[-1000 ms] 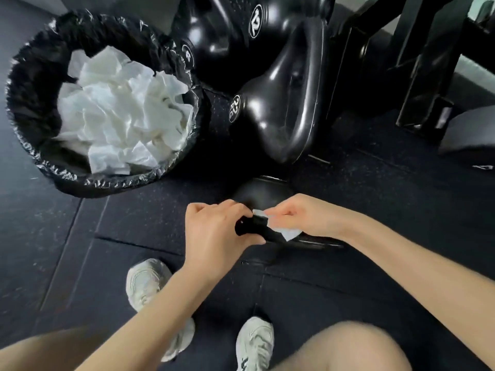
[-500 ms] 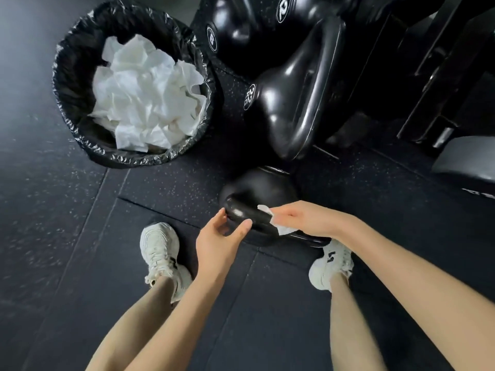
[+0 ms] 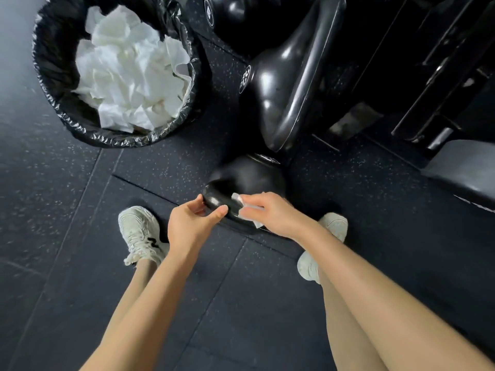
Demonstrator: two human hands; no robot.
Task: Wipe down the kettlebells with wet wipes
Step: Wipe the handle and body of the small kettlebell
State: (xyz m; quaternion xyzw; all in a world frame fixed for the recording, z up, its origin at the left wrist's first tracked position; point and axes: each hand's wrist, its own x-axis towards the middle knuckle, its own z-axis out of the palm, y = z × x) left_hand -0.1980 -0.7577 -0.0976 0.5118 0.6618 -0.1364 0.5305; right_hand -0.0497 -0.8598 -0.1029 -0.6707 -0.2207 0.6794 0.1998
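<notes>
A small black kettlebell (image 3: 249, 175) stands on the dark rubber floor between my feet. My right hand (image 3: 270, 212) presses a crumpled white wet wipe (image 3: 242, 210) against its handle. My left hand (image 3: 192, 223) sits at the handle's left end, thumb and fingers loosely curved around it. A larger glossy black kettlebell (image 3: 284, 81) stands just behind, and another (image 3: 227, 12) shows at the top edge.
A bin lined with a black bag (image 3: 53, 84) stands at the upper left, full of used white wipes (image 3: 128, 70). Black rack frames (image 3: 417, 76) and a padded bench (image 3: 463, 170) fill the right. My white shoes (image 3: 139, 231) flank the kettlebell.
The view has risen and pulled back. My left hand loosened from a full grip on the handle to a light hold. The right hand stays on the handle with the wipe.
</notes>
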